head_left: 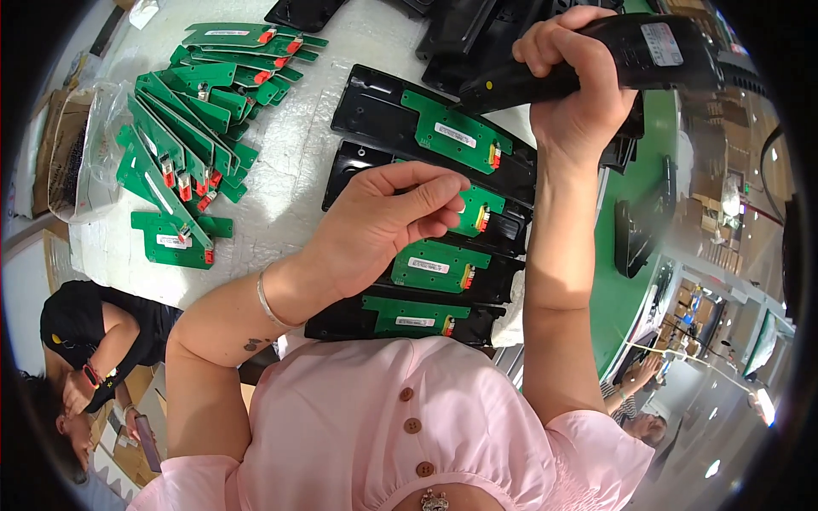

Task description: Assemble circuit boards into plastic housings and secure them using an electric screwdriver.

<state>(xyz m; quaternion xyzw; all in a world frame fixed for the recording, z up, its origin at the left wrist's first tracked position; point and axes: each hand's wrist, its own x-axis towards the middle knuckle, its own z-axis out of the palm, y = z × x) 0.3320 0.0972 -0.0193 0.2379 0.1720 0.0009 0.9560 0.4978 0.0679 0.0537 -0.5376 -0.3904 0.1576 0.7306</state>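
My right hand (588,81) is wrapped round a black electric screwdriver (635,55). Its narrow end reaches down to the upper edge of a green circuit board (452,128), which lies in the farthest black plastic housing (371,102) of a row. Thumb and fingers pressed together, my left hand (392,213) hovers over the second housing and partly hides its board (469,209); anything in that pinch is too small to make out. Nearer my body are two more housings, holding a third board (434,264) and a fourth board (409,317). Each board carries a white label and a red-and-yellow connector.
Loose green boards (183,145) with red connectors are heaped at the left of the white padded surface (294,136). More black housings (477,34) are stacked at the far side. A clear bag (85,162) lies at the left. A person (111,341) sits at lower left, another (635,400) at right.
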